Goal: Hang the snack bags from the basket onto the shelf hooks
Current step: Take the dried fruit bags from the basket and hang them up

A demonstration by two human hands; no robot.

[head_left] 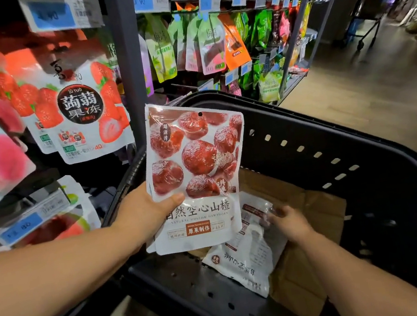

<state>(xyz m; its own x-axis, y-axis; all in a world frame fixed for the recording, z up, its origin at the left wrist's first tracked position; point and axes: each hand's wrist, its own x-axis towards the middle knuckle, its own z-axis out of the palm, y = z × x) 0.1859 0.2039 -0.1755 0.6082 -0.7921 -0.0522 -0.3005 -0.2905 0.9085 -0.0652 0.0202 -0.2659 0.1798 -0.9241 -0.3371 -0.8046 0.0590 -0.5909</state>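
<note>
The hawthorn bag [195, 165] is looking light, soft and crinkly, and its shiny skin is probably slippery; I think it is best pinched by a flat edge, leaving the little hole [200, 114] at the top free for a hook; it is white with big red fruits and dark writing below; the left hand [145, 213] is holding it upright over the basket [359, 143], thumb pressing on the front; another bag seems to be tucked behind it; the right hand [290, 222] is reaching inside the basket, fingers curling round a second bag [247, 261] lying on brown cardboard [323, 211]; strawberry bags [72, 101] are hanging on the shelf close by.
</note>
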